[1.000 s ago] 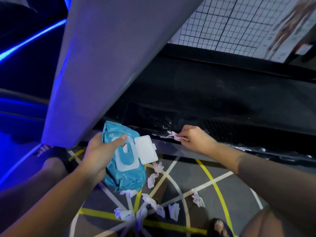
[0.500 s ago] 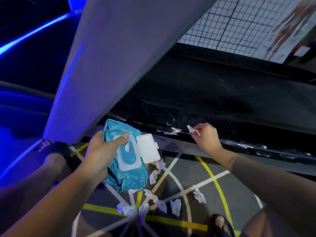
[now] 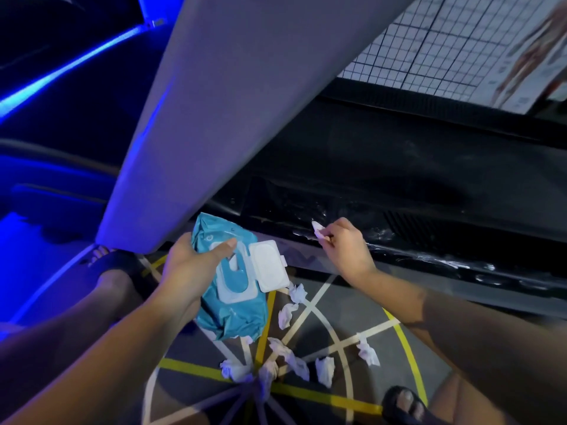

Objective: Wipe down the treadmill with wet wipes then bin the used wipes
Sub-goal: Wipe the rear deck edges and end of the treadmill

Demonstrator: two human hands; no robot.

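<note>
My left hand (image 3: 196, 265) grips a teal pack of wet wipes (image 3: 233, 314) with its white lid flipped open. My right hand (image 3: 343, 246) pinches a small crumpled white wipe (image 3: 319, 232) against the wet, streaked side rail of the black treadmill (image 3: 399, 185). A wide grey upright of the treadmill (image 3: 239, 102) slants across the view above my left hand. Several used white wipes (image 3: 294, 360) lie scattered on the floor below the pack.
The grey floor (image 3: 352, 311) carries yellow and white tape lines. My feet in dark sandals show at lower right (image 3: 405, 403) and left (image 3: 104, 256). A gridded poster (image 3: 454, 41) hangs behind the treadmill. Blue light strips glow at left.
My right hand slid the wipe a short way to the right along the rail, then stayed about there. My left hand kept hold of the pack.
</note>
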